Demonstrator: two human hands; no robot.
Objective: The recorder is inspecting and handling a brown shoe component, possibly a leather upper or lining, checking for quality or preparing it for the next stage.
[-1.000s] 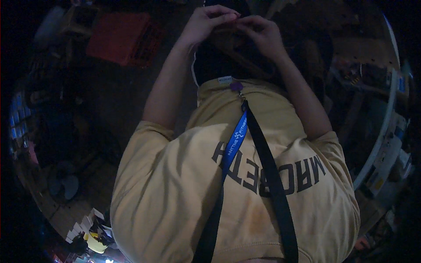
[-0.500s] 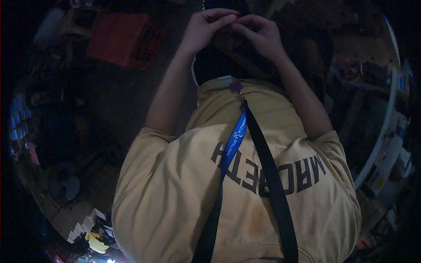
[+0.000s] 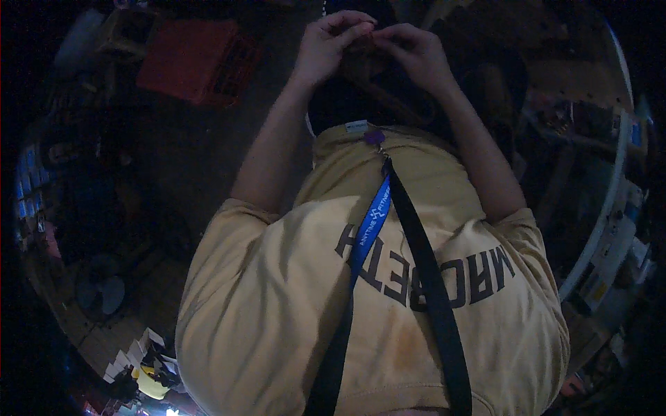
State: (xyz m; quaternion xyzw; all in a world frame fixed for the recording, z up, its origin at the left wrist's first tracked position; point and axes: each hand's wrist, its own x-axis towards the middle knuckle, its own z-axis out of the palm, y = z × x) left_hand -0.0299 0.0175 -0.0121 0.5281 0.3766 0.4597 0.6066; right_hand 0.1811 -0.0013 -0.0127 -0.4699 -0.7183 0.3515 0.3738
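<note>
My left hand [image 3: 331, 45] and my right hand [image 3: 415, 54] meet at the top middle, out beyond my lap. Thumb and fingers are pinched together on both hands, their tips almost touching. Between the fingertips there may be something small and reddish, but in this dim light it is too small and dark to name. Below the hands, dark shapes and a brownish curved edge [image 3: 388, 100] lie in shadow. A blue and black lanyard [image 3: 371, 225] hangs down my yellow shirt [image 3: 277, 312], apart from both hands.
A red plastic crate [image 3: 187, 62] stands at the upper left. On the right a long pale curved edge [image 3: 600, 229] runs past cluttered shelves. White boxes [image 3: 132, 357] and a yellow item [image 3: 151, 383] sit at the lower left, with a round fan-like thing [image 3: 100, 286] above them.
Both hands have shifted slightly, and the right fingertips now sit closer to the left ones. A reddish tint shows between them now. The rest looks the same.
</note>
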